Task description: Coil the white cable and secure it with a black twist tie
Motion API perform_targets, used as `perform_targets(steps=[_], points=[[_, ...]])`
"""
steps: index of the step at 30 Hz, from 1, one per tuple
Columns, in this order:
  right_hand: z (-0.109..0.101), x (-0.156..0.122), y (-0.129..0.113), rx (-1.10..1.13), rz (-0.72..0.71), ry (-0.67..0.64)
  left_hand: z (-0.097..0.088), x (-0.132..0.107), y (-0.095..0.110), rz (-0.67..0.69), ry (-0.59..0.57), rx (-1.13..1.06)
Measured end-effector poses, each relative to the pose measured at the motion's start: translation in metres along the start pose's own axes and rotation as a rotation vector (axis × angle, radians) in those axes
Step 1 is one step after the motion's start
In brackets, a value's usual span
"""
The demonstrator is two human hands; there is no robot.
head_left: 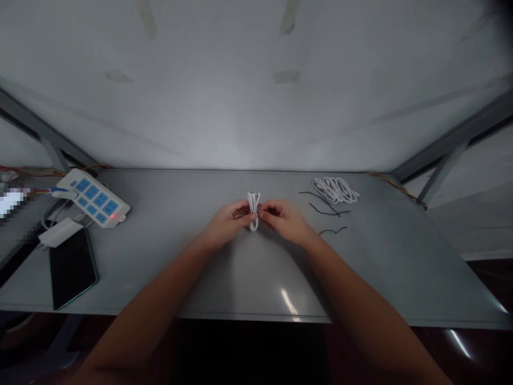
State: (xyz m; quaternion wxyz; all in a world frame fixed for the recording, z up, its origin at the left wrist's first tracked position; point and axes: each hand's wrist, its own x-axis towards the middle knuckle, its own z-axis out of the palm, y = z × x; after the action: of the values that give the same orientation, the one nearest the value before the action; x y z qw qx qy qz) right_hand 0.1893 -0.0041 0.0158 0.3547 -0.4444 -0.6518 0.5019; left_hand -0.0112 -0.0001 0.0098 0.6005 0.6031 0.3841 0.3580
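No writing is legible. The left hand [229,220] and right hand [284,218] pinch a small white coiled cable [254,209] between their fingers above the grey table [248,278].

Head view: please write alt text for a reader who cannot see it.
Both hands, left hand and right hand, pinch a small bundled white cable upright over a grey table. To the right lie a loose coil of white cables and thin black ties; to the left sit a white power strip and a dark phone.
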Motion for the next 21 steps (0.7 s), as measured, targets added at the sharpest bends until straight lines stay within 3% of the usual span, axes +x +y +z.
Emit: perform_targets(steps=[4,7,15,21], points=[[0.0,0.006,0.008,0.153,0.121,0.026,-0.002,0.001,-0.008,0.164,0.088,0.244],[0.002,0.008,0.011,0.136,0.126,0.109,-0.001,0.002,-0.015,0.229,0.18,0.407],[0.012,0.018,0.025,-0.257,-0.115,0.25,-0.003,0.007,-0.026,0.237,0.241,0.438],[0.016,0.031,0.034,-0.279,-0.069,0.285,-0.004,0.007,-0.026,0.249,0.259,0.45]])
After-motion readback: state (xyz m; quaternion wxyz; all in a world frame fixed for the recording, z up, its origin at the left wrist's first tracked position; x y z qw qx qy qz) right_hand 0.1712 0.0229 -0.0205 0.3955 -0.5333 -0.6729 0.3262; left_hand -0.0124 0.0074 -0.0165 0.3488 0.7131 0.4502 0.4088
